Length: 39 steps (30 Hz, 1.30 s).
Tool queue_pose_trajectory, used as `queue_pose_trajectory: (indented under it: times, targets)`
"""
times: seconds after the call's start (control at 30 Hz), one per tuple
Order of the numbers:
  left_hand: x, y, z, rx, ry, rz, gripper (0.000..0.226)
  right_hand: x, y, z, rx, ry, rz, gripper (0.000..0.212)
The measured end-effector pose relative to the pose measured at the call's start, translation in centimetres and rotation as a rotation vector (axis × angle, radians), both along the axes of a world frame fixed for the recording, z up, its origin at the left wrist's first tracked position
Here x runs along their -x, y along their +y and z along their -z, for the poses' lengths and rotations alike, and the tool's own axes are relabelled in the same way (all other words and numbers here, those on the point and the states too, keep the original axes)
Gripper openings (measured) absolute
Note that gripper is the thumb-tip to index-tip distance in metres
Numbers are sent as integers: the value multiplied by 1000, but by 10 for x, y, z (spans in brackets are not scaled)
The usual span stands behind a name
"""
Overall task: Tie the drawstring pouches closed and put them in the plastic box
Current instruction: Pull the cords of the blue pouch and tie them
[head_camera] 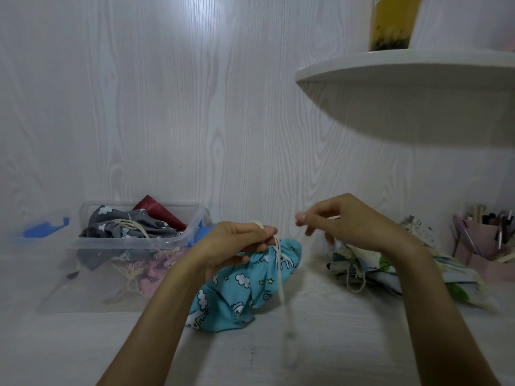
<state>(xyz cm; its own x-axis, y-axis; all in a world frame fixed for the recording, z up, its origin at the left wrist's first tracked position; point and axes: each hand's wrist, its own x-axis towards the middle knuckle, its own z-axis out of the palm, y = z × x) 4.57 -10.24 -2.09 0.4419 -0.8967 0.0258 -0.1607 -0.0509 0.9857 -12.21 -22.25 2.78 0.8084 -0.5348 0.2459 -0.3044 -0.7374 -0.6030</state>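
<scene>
A turquoise pouch (239,285) printed with clouds and unicorns lies on the white table in the middle. My left hand (237,243) grips its gathered neck, with the cream drawstring (280,277) looped over the fingers and hanging down blurred. My right hand (342,218) is raised a little to the right of the pouch, thumb and forefinger pinched together; a cord between them is too blurred to make out. The clear plastic box (133,240) stands at the left and holds grey, pink and dark red pouches.
A pile of untied pouches (390,266) lies at the right behind my right wrist. A pink holder with pens (485,246) stands at the far right. A white corner shelf (404,79) with a yellow bottle overhangs the upper right. The box's blue-clipped lid (44,227) is behind the box.
</scene>
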Motion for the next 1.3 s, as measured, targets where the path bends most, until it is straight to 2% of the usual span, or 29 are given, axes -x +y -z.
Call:
queue_pose_trajectory:
  times: [0.1, 0.2, 0.4, 0.53, 0.63, 0.7, 0.8, 0.87, 1.03, 1.3]
  targets:
    - [1, -1, 1, -9, -26, -4, 14, -10, 10, 4, 10, 52, -37, 30]
    - [-1, -1, 1, 1, -26, -41, 16, -22, 18, 10, 14, 96, -16, 31]
    - [0, -1, -1, 13, -13, -58, 19, -35, 16, 18, 25, 62, 80, 22]
    - [-1, 0, 0, 26, 4, -64, 11, -37, 17, 20, 11, 24, 94, 12]
    - [-4, 1, -1, 44, 8, -60, 15, -35, 18, 17, -26, 28, 35, 9]
    - [-6, 5, -2, 40, -33, -26, 25, -29, 18, 12, -49, 54, -29, 10]
    - [-9, 9, -4, 29, -81, 29, 40, -19, 8, 7, -70, -47, -17, 14]
    - [-9, 9, -4, 32, -85, 65, 39, -20, 3, 9, -43, -81, -51, 13]
    - [-1, 7, -4, 55, -102, 102, 24, -32, -2, 21, -23, 93, -223, 19]
    - [5, 7, -5, 206, -279, 71, 19, -30, -6, 26, -43, 123, -254, 16]
